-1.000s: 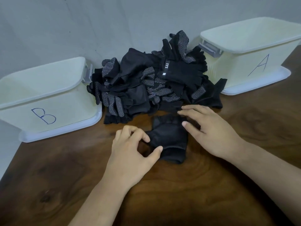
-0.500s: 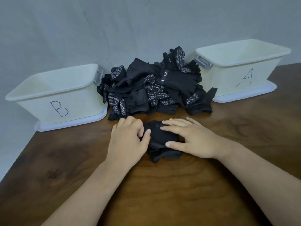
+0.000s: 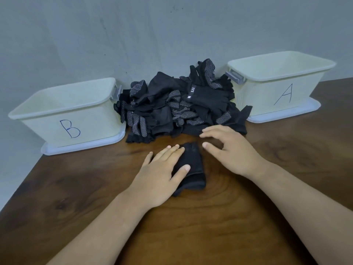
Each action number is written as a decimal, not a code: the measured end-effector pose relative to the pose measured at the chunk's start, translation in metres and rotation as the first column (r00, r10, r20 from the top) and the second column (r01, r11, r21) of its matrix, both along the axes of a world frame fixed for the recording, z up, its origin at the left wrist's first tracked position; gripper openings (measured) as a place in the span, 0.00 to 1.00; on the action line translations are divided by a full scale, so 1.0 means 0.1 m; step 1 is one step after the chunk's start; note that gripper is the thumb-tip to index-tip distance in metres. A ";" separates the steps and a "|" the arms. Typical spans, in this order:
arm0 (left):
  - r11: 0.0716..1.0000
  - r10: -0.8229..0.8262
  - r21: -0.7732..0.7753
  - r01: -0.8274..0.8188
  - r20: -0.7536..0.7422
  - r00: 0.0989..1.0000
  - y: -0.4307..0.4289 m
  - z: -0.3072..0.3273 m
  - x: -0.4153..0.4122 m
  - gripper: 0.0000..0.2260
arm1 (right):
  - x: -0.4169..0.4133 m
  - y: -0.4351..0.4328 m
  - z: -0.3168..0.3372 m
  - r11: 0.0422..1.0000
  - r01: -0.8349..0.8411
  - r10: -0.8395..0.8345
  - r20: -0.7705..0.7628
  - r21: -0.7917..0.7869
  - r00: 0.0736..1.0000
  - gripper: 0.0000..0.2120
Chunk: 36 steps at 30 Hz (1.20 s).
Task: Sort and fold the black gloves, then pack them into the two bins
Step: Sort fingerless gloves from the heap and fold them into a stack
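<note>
A folded black glove (image 3: 193, 165) lies on the wooden table (image 3: 248, 217) in front of me. My left hand (image 3: 162, 173) lies flat on its left half, fingers straight, thumb across the fabric. My right hand (image 3: 229, 150) hovers just right of the glove with fingers spread and relaxed, holding nothing. Behind them a heap of black gloves (image 3: 177, 104), some with white grip dots, is piled against the wall. The cream bin marked B (image 3: 63, 117) stands at the left and the cream bin marked A (image 3: 278, 83) at the right; I see nothing inside either.
A grey wall rises directly behind the bins and the heap. The table's left edge runs diagonally past bin B. Each bin sits on a white lid-like base and has a grey handle facing the heap.
My left hand has flattened onto the folded glove. My right hand has lifted off it and shifted right, toward the heap's front edge.
</note>
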<state>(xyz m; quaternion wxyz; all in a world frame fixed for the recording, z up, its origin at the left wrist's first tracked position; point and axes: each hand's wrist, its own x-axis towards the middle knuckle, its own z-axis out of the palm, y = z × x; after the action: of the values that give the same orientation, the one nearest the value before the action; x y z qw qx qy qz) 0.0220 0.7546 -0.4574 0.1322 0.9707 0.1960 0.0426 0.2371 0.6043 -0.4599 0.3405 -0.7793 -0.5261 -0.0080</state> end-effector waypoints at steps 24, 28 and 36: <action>0.900 0.286 -0.402 -0.168 0.256 0.923 0.17 -0.02 -0.01 0.15 | 0.65 0.81 0.21 0.895 0.322 -0.251 -0.248 0.309 0.936 0.14; 0.904 0.276 -0.395 -0.164 0.246 0.929 0.17 -0.02 -0.01 0.15 | 0.82 0.80 0.38 0.842 0.351 -0.105 -0.514 0.409 0.851 0.13; 0.904 0.278 -0.390 -0.176 0.224 0.934 0.16 0.00 -0.01 0.17 | 0.83 0.68 0.75 0.801 0.359 0.074 -0.676 0.478 0.734 0.13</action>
<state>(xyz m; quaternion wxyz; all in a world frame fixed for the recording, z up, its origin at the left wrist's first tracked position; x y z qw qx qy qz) 0.0214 0.7705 -0.4578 0.3294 0.8841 0.2931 0.1548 0.3204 0.6722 -0.3848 0.7234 -0.6274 -0.2760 0.0824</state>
